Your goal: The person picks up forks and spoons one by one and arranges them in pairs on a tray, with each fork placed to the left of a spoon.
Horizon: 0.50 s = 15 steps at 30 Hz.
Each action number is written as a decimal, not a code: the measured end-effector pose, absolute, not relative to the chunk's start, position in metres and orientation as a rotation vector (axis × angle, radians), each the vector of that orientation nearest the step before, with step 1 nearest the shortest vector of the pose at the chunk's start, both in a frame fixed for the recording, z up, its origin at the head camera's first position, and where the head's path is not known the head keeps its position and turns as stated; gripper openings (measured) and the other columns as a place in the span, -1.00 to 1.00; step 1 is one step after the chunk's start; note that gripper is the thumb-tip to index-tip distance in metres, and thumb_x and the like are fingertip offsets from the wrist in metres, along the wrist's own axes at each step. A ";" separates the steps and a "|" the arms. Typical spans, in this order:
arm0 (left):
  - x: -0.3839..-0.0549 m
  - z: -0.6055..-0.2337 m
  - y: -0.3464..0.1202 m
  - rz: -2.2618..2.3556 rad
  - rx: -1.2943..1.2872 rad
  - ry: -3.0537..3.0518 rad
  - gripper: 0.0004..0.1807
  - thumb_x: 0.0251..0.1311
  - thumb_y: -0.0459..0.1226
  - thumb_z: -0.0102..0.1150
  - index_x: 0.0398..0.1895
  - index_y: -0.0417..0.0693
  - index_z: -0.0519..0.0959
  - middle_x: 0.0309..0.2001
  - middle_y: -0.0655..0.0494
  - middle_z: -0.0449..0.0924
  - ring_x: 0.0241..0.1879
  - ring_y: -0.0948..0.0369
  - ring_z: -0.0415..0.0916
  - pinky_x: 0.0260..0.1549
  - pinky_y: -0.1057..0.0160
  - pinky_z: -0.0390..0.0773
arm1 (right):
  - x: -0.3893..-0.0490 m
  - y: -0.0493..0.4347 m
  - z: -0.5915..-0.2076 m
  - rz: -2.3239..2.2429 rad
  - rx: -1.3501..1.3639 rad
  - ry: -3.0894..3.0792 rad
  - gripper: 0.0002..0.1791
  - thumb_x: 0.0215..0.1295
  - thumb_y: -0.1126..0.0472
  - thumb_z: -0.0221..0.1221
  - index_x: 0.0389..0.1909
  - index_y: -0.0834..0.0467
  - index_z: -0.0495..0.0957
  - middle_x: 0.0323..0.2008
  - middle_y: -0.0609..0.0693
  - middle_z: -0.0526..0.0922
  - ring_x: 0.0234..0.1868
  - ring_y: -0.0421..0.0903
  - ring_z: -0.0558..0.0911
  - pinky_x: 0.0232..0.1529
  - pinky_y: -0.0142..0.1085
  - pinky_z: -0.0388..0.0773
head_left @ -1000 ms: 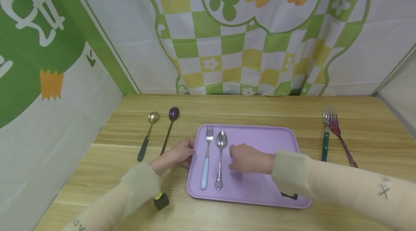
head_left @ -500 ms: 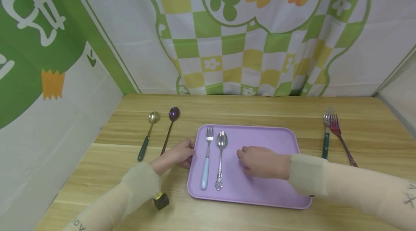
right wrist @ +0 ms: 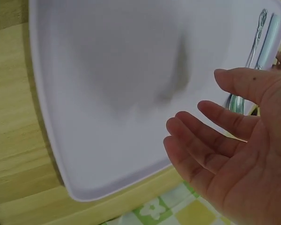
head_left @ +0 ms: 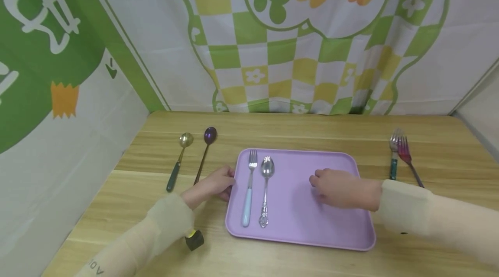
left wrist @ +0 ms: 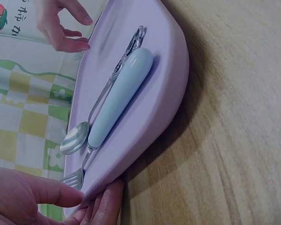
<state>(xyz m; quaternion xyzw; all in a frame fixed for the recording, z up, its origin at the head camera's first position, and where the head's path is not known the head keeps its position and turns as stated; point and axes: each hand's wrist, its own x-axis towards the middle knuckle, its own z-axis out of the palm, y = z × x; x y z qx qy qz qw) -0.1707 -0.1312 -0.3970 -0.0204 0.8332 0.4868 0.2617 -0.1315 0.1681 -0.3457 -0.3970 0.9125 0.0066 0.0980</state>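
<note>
My left hand [head_left: 216, 184] pinches the left rim of a lilac tray [head_left: 296, 225], thumb on top and fingers beneath, as the left wrist view shows. On the tray's left side lie a fork [head_left: 247, 201] with a pale blue handle and a silver spoon [head_left: 264, 194] with an ornate handle, side by side, tines and bowl pointing away. Over the right half of the tray hovers my right hand [head_left: 343, 188]. It holds nothing; in the right wrist view its fingers are loosely bent and apart from the thumb.
Left of the tray lie a gold spoon [head_left: 174, 173] with a dark green handle and a purple spoon [head_left: 209, 136]. To the right, a green-handled fork [head_left: 393, 166] and a reddish-purple fork [head_left: 405, 153] touch or overlap at their heads. A patterned curtain [head_left: 280, 60] hangs behind the table.
My right hand has moved right across the tray, away from the silver spoon. The left hand stays at the rim, and the fork and spoon on the tray lie as before.
</note>
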 end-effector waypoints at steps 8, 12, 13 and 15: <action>-0.171 -0.398 -0.132 1.307 -0.041 2.262 -0.75 0.09 -0.51 -0.17 -0.13 -0.43 0.27 -0.44 -0.21 0.48 -0.58 0.12 0.51 -0.52 0.15 0.68 | -0.135 0.183 -0.330 -0.175 -0.972 2.698 -0.76 0.14 0.22 0.18 -0.21 0.27 0.49 -0.33 0.06 0.54 -0.29 -0.03 0.56 -0.29 -0.23 0.60; -0.171 -0.396 -0.132 1.282 -0.041 2.270 -0.76 0.11 -0.50 -0.16 -0.12 -0.42 0.27 -0.42 -0.21 0.48 -0.56 0.10 0.52 -0.51 0.16 0.68 | -0.139 0.194 -0.324 -0.228 -0.917 2.712 -0.74 0.14 0.20 0.19 -0.20 0.27 0.48 -0.27 0.08 0.53 -0.23 -0.01 0.55 -0.25 -0.20 0.60; -0.171 -0.396 -0.132 1.277 -0.042 2.274 -0.76 0.11 -0.50 -0.16 -0.12 -0.42 0.27 -0.42 -0.21 0.48 -0.56 0.10 0.51 -0.52 0.16 0.68 | -0.139 0.197 -0.321 -0.249 -0.906 2.712 -0.73 0.15 0.20 0.18 -0.19 0.27 0.47 -0.25 0.10 0.53 -0.21 0.00 0.55 -0.23 -0.18 0.60; -0.171 -0.395 -0.132 1.272 -0.044 2.278 -0.77 0.11 -0.50 -0.16 -0.13 -0.41 0.27 -0.44 -0.20 0.48 -0.57 0.11 0.51 -0.52 0.16 0.68 | -0.141 0.203 -0.317 -0.276 -0.893 2.732 -0.72 0.16 0.20 0.18 -0.17 0.29 0.47 -0.22 0.12 0.53 -0.18 0.03 0.55 -0.20 -0.14 0.60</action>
